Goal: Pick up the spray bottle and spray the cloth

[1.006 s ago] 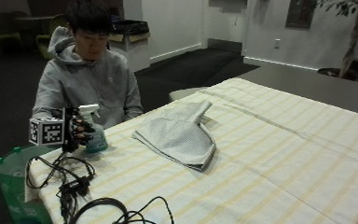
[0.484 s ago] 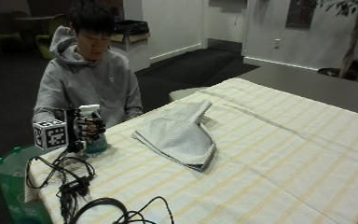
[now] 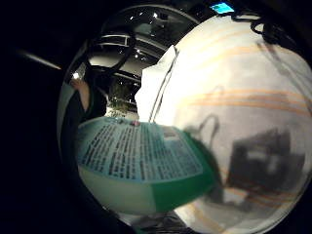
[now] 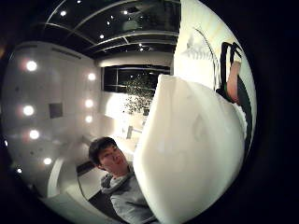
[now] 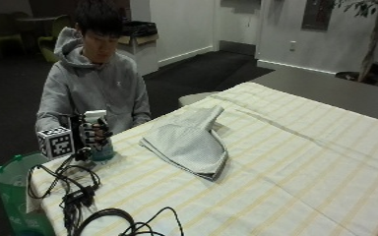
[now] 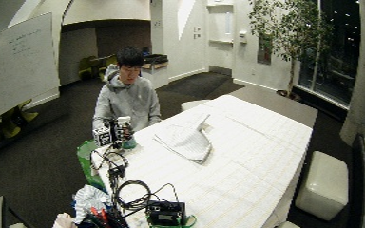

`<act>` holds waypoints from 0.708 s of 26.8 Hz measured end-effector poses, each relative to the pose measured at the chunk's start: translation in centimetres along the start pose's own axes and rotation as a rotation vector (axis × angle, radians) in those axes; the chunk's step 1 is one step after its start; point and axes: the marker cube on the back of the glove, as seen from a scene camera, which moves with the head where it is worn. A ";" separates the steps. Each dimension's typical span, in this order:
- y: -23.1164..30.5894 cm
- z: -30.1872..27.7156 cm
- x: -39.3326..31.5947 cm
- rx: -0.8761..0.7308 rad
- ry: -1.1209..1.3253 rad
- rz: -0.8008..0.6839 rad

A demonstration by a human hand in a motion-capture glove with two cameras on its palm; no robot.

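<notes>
The spray bottle stands upright on the striped tablecloth near the table's corner in front of the seated person, its white trigger head up and its teal base touching the cloth cover. The gloved right hand is wrapped around the bottle's neck and upper body from the side, fingers curled round it, forearm held level above the table edge. In the little-finger palm view the bottle's printed teal and green label fills the near field; in the thumb palm view its white head looms close to the palm.

The folded grey cloth lies flat at about 3 o'clock from the bottle, near it but apart. Black cables coil on the table at about 6 o'clock from the bottle.

Compared with a second ago, the hand has closed in on the bottle and sits lower against it; the bottle and the cloth lie where they did.
</notes>
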 end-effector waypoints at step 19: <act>-2.8 1.0 -0.6 -0.008 -0.018 0.009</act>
